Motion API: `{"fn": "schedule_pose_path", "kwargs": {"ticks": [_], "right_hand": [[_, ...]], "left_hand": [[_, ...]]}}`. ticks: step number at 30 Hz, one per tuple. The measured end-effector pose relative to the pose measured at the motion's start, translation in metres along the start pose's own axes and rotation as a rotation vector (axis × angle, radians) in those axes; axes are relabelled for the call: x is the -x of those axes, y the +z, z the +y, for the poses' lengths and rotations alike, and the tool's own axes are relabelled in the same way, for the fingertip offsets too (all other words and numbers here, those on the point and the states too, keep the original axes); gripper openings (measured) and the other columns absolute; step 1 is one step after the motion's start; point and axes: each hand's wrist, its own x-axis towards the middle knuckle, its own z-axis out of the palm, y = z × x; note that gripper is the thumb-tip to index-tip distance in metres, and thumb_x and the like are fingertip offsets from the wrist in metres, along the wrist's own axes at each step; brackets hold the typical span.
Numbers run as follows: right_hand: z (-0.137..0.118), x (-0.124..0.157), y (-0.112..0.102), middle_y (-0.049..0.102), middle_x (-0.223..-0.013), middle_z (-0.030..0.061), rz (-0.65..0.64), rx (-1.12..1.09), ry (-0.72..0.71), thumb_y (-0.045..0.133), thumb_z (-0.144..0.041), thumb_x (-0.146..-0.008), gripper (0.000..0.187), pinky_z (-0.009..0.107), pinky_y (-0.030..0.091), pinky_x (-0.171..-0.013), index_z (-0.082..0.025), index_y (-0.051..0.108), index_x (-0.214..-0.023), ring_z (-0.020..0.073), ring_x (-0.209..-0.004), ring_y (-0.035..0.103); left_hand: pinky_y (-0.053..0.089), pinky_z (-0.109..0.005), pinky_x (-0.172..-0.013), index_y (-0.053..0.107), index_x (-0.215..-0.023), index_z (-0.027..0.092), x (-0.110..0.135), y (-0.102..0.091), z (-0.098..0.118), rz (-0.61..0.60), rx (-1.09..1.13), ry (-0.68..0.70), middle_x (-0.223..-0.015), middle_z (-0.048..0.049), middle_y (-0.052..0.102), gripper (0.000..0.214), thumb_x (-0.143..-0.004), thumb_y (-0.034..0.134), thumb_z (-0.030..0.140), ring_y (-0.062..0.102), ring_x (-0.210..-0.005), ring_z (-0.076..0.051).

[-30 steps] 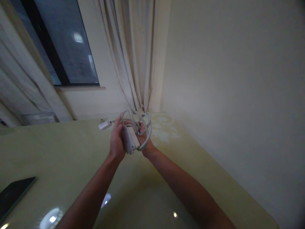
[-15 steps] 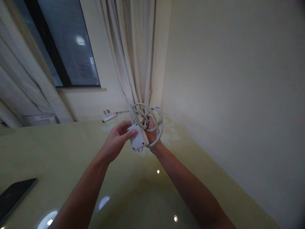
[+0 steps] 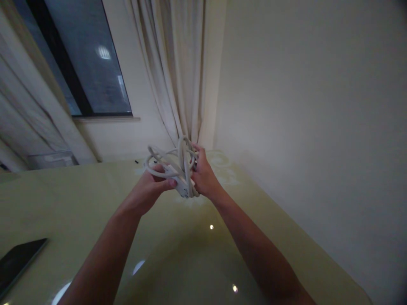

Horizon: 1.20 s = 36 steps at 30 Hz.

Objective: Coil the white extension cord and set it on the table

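A small white power strip [image 3: 181, 187] is held above the table between both hands, tilted and partly covered by its cable. Its pale cable [image 3: 183, 157] is gathered in loose loops over and around the strip. My left hand [image 3: 150, 186] grips the strip's left side, thumb across the near face, and a loop passes over its fingers. My right hand [image 3: 205, 174] is closed around the bundle from the right; its fingertips are partly hidden behind the cable. The plug cannot be made out among the loops.
The glossy yellow-green table [image 3: 95, 199] meets a plain wall [image 3: 302, 127] on the right. A dark flat device [image 3: 20, 262] lies at the left front. Tiny black bits [image 3: 136, 162] sit by the far edge. Behind are curtains [image 3: 173, 67] and a window [image 3: 85, 59].
The cable loops have swung from the right of the strip to above it and leftward, over its face. The strip has turned, and the pronged plug at left has gone from sight.
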Motion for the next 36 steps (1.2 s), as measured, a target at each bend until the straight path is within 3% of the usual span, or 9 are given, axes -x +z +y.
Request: {"fn": "schedule_pose_path", "kwargs": {"ticks": [3,5,10,13,16,19,22,28,36], "right_hand": [[-0.001,-0.002,0.001,0.046,-0.134,0.0097,0.043,-0.166,0.106,0.089,-0.038,-0.071,0.087,0.036,0.058,-0.082,-0.029,0.029,-0.134,0.0197,-0.102,0.063],[-0.005,-0.003,-0.001,0.043,-0.133,0.0063,0.029,-0.268,0.155,0.089,-0.037,-0.067,0.080,0.030,0.056,-0.072,-0.030,0.031,-0.122,0.0143,-0.091,0.060],[-0.018,-0.003,-0.007,0.054,-0.105,-0.0014,-0.081,-0.445,0.220,0.073,-0.033,-0.078,0.048,0.025,0.048,-0.063,-0.029,0.039,-0.111,0.0141,-0.080,0.056],[-0.023,-0.003,-0.008,0.057,-0.109,0.0023,-0.021,-0.255,0.119,0.070,-0.031,-0.080,0.031,0.031,0.054,-0.077,-0.027,0.053,-0.107,0.0205,-0.102,0.059],[-0.026,-0.004,-0.008,0.059,-0.121,0.0059,0.123,-0.001,-0.100,0.070,-0.026,-0.083,0.015,0.040,0.052,-0.099,-0.025,0.066,-0.097,0.0242,-0.124,0.055],[-0.026,-0.005,-0.009,0.068,-0.102,0.0038,0.119,-0.007,-0.199,0.068,-0.025,-0.090,0.005,0.038,0.053,-0.096,-0.023,0.070,-0.093,0.0198,-0.103,0.065],[-0.024,-0.005,-0.012,0.075,-0.092,0.0022,0.019,-0.134,-0.152,0.072,-0.031,-0.093,0.011,0.034,0.058,-0.087,-0.022,0.074,-0.098,0.0173,-0.088,0.070],[-0.018,-0.006,-0.020,0.080,-0.103,0.0054,-0.162,-0.225,-0.042,0.082,-0.038,-0.088,0.032,0.030,0.060,-0.073,-0.020,0.079,-0.114,0.0155,-0.077,0.073],[-0.023,-0.003,-0.019,0.075,-0.121,0.0074,-0.154,-0.077,-0.040,0.082,-0.038,-0.085,0.044,0.031,0.056,-0.068,-0.023,0.074,-0.126,0.0164,-0.079,0.074]], "left_hand": [[0.065,-0.034,-0.074,0.080,-0.097,0.015,-0.001,0.005,0.000,0.070,0.097,0.015,-0.093,-0.0109,0.082,0.044,-0.065,0.100,0.036,0.079,-0.083,-0.026],[0.065,-0.031,-0.070,0.080,-0.095,0.015,-0.002,0.009,0.000,0.115,0.146,0.019,-0.091,-0.0096,0.083,0.046,-0.062,0.102,0.037,0.078,-0.080,-0.024],[0.064,-0.019,-0.073,0.080,-0.098,0.018,-0.004,0.012,0.000,0.251,0.293,0.051,-0.098,-0.0027,0.083,0.048,-0.059,0.104,0.033,0.077,-0.082,-0.014],[0.063,-0.018,-0.073,0.079,-0.099,0.020,-0.004,0.012,-0.001,0.283,0.333,0.062,-0.102,-0.0005,0.082,0.049,-0.058,0.105,0.031,0.076,-0.084,-0.013],[0.064,-0.017,-0.074,0.079,-0.098,0.019,-0.005,0.012,-0.003,0.330,0.352,0.074,-0.101,0.0000,0.082,0.047,-0.059,0.104,0.029,0.076,-0.084,-0.012],[0.064,-0.017,-0.075,0.079,-0.096,0.018,-0.007,0.012,-0.005,0.358,0.376,0.084,-0.099,-0.0012,0.082,0.042,-0.063,0.103,0.029,0.076,-0.084,-0.012],[0.063,-0.017,-0.073,0.078,-0.096,0.019,-0.009,0.010,-0.006,0.370,0.406,0.105,-0.101,-0.0023,0.082,0.039,-0.066,0.101,0.029,0.076,-0.085,-0.013],[0.064,-0.019,-0.083,0.077,-0.098,0.018,-0.011,0.007,-0.006,0.409,0.401,0.115,-0.102,-0.0019,0.081,0.040,-0.068,0.100,0.030,0.076,-0.088,-0.012],[0.061,-0.027,-0.091,0.071,-0.092,0.019,-0.009,0.013,-0.007,0.472,0.324,0.127,-0.100,-0.0002,0.079,0.036,-0.071,0.098,0.029,0.075,-0.093,-0.014]]}}
